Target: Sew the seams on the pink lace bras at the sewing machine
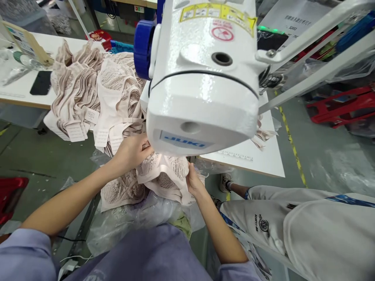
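A beige lace bra (171, 181) hangs spread between my two hands, just below the head of a white JUKI sewing machine (202, 113). My left hand (135, 150) is closed, its fingers pinching the bra's upper left edge; some fingertips are hidden by the machine head. On the bra's right side my right hand (193, 180) grips the cup edge, thumb up and the other fingers mostly behind the fabric. The needle area is hidden behind the machine head. Another lace bra (121, 191) lies below my left wrist, over clear plastic.
Stacked beige bras (76, 89) with white labels cover the table left of the machine. A black phone (41, 82) lies beyond them. At the right, a person in light trousers (263, 218) stands close. Red stools (342, 105) are on the floor behind.
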The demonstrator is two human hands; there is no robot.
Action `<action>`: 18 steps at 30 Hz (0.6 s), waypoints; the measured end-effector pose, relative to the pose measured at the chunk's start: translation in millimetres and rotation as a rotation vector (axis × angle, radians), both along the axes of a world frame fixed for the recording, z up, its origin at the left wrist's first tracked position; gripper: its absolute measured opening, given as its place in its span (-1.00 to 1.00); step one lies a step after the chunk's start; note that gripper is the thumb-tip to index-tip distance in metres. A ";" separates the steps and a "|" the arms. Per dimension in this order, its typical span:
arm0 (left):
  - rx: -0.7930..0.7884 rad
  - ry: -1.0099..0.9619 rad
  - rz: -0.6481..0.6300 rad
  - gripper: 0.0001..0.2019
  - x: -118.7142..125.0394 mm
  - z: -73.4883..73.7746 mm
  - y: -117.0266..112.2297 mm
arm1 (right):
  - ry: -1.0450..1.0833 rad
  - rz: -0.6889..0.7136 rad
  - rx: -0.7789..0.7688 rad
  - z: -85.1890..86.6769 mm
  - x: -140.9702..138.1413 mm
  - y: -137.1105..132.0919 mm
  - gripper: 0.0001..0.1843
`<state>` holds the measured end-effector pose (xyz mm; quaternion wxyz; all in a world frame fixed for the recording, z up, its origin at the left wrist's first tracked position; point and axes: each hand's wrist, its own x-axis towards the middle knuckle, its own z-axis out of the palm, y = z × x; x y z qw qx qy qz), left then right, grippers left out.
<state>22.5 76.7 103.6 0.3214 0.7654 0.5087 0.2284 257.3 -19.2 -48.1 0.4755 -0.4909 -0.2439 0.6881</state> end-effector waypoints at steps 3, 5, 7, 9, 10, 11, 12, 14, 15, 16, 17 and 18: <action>0.039 0.050 -0.023 -0.90 0.5 -2.3 -1.2 | 0.179 0.048 -0.124 -11.5 8.7 -11.9 -0.28; 0.063 0.092 -0.037 -0.94 0.0 -5.4 -2.3 | 0.236 0.023 -0.145 -15.3 17.4 -16.7 -0.43; 0.084 0.116 -0.034 -0.97 -1.0 -8.2 -4.6 | 0.262 -0.024 -0.146 -16.0 25.9 -19.7 -0.51; 0.095 0.117 -0.010 -0.93 -3.0 -10.0 -8.4 | 0.272 -0.069 -0.144 -13.9 32.2 -21.1 -0.52; 0.096 0.111 0.005 -0.88 -4.5 -10.5 -10.8 | 0.278 -0.080 -0.148 -12.0 34.3 -21.2 -0.52; 0.095 0.101 0.022 -0.83 -6.7 -10.7 -13.3 | 0.287 -0.083 -0.160 -9.8 35.8 -20.9 -0.51; 0.092 0.089 0.041 -0.78 -9.3 -10.8 -15.9 | 0.297 -0.083 -0.177 -7.3 36.8 -20.1 -0.51; 0.089 0.069 0.081 -0.73 -16.2 -10.4 -20.7 | 0.316 -0.090 -0.217 -1.6 38.3 -17.4 -0.53; 0.087 0.066 0.099 -0.72 -20.1 -9.6 -23.0 | 0.318 -0.103 -0.234 1.6 39.3 -15.8 -0.56; 0.084 0.068 0.112 -0.72 -23.9 -8.4 -25.3 | 0.313 -0.123 -0.242 5.1 40.9 -14.2 -0.58; 0.084 0.073 0.121 -0.72 -27.4 -6.7 -28.0 | 0.298 -0.152 -0.234 9.2 43.2 -12.9 -0.61; 0.090 0.075 0.124 -0.72 -30.2 -4.5 -31.3 | 0.272 -0.186 -0.207 13.9 46.1 -12.3 -0.63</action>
